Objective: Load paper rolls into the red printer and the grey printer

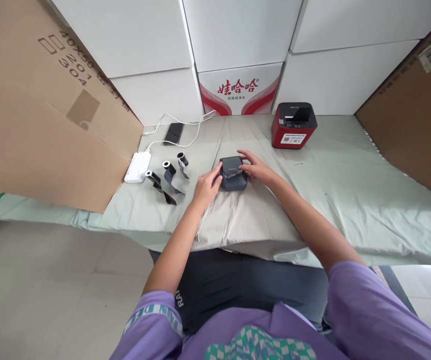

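Observation:
A small dark grey label printer (232, 173) lies on the pale green cloth-covered table (335, 190) in front of me. My left hand (206, 187) grips its left side, thumb on the edge. My right hand (255, 166) rests on its right side, fingers curled over the top and a strip of shiny tape at the slot. Three small rolls of dark tape (167, 176) lie unrolled to the left of the printer.
A red and black printer (294, 125) stands at the back. A white power adapter (137, 167), white cable (185, 131) and black phone (173, 133) lie at left. Large cardboard sheets (42, 110) lean left and right; white boxes (238, 55) line the back.

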Demonstrator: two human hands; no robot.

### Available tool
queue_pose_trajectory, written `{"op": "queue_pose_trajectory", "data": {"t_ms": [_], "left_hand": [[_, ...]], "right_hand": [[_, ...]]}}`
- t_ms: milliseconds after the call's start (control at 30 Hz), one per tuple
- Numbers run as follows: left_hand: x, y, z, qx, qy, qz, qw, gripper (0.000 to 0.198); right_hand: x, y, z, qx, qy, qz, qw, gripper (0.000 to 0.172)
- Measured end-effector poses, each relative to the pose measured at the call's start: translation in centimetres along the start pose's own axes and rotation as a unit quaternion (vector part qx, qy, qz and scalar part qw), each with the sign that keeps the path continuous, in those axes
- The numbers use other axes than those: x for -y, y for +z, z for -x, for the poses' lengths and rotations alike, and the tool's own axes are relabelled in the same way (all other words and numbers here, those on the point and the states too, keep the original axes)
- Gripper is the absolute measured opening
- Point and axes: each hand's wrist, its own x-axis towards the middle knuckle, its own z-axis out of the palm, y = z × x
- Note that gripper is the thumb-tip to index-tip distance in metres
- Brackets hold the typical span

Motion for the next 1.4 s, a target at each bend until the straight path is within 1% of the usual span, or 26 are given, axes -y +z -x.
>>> {"op": "queue_pose_trajectory", "data": {"t_ms": [167, 300, 467, 567, 633, 767, 833, 1000, 1067, 1200, 1300, 1400], "left_hand": [[-0.2, -0.1, 0.1, 0.001, 0.007, 0.003, 1.000, 0.050], [-0.4, 0.1, 0.1, -0.001, 0.018, -0.016, 1.000, 0.048], [-1.0, 0.4, 0.2, -0.025, -0.018, -0.076, 0.997, 0.044], [-1.5, 0.3, 0.2, -0.025, -0.034, -0.101, 0.994, 0.042], [-1.7, 0.2, 0.1, -0.021, -0.035, -0.113, 0.993, 0.041], [-1.9, 0.3, -0.1, -0.020, -0.032, -0.124, 0.992, 0.041], [-1.8, 0.5, 0.0, -0.024, -0.029, -0.122, 0.992, 0.041], [-1.3, 1.0, 0.4, -0.022, -0.019, -0.113, 0.993, 0.045], [-1.0, 1.0, 0.4, -0.014, -0.016, -0.102, 0.995, 0.051], [-0.5, 1.2, 0.5, 0.014, -0.023, -0.105, 0.994, 0.078], [-0.6, 1.4, 0.2, 0.032, -0.015, -0.127, 0.991, 0.092], [-1.0, 1.5, -0.9, 0.041, -0.009, -0.141, 0.989, 0.102]], "right_hand": [[0.6, 0.1, 0.3, 0.001, 0.005, -0.026, 1.000, 0.083], [0.4, 0.3, 0.4, 0.001, -0.003, -0.032, 0.999, 0.078], [-0.2, 0.7, 0.2, -0.006, -0.012, -0.028, 1.000, 0.068], [-0.4, 0.8, 0.0, -0.006, -0.011, -0.037, 0.999, 0.065], [-0.4, 0.9, 0.0, -0.007, -0.004, -0.046, 0.999, 0.066], [-0.2, 0.8, 0.1, -0.017, 0.006, -0.057, 0.998, 0.079], [-0.1, 0.7, 0.1, -0.021, 0.007, -0.070, 0.997, 0.083], [-0.7, 0.6, 0.1, -0.023, -0.006, -0.082, 0.996, 0.076], [-1.1, 0.7, 0.0, -0.035, -0.020, -0.081, 0.996, 0.072], [-1.7, 0.9, 0.2, -0.059, -0.056, -0.092, 0.992, 0.065], [-1.8, 0.9, 0.6, -0.067, -0.064, -0.066, 0.994, 0.068], [-1.6, 0.6, 0.6, -0.084, -0.070, -0.032, 0.993, 0.073]]}}
